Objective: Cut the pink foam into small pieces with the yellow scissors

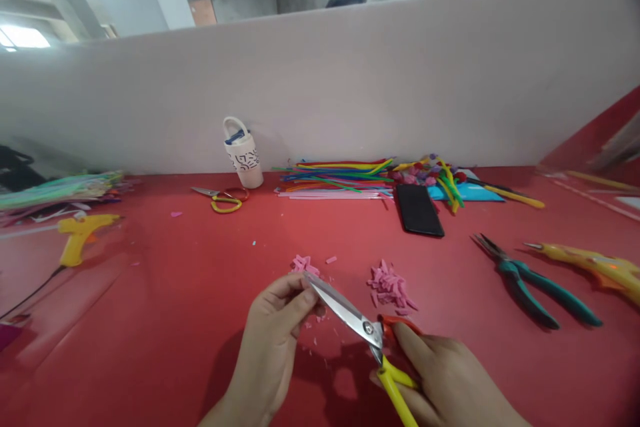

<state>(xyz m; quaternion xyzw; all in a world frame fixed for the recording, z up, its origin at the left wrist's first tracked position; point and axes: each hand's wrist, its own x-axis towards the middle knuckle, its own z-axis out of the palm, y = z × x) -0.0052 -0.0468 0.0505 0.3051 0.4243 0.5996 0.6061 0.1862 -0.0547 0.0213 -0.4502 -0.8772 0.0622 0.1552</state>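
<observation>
My right hand [440, 373] grips a pair of scissors [350, 312] with one red and one yellow handle; the blades point up and left. At their tip my left hand [277, 327] is closed, thumb pressed to the fingers, and whatever it pinches is hidden or too small to make out. Just beyond the left fingertips lies a small heap of pink strips [305, 265]. A larger pile of pink pieces [390, 287] sits to the right, past the scissors' pivot. Tiny pink scraps are scattered on the red tabletop [200, 320] under the blades.
Pliers [515, 270] and a yellow glue gun [595, 263] lie at right; another glue gun [80, 237] is at left. Along the back are spare scissors [220, 199], a white cup [245, 159], coloured pipe cleaners [335, 177] and a black phone [419, 210], before a pale partition [325, 87].
</observation>
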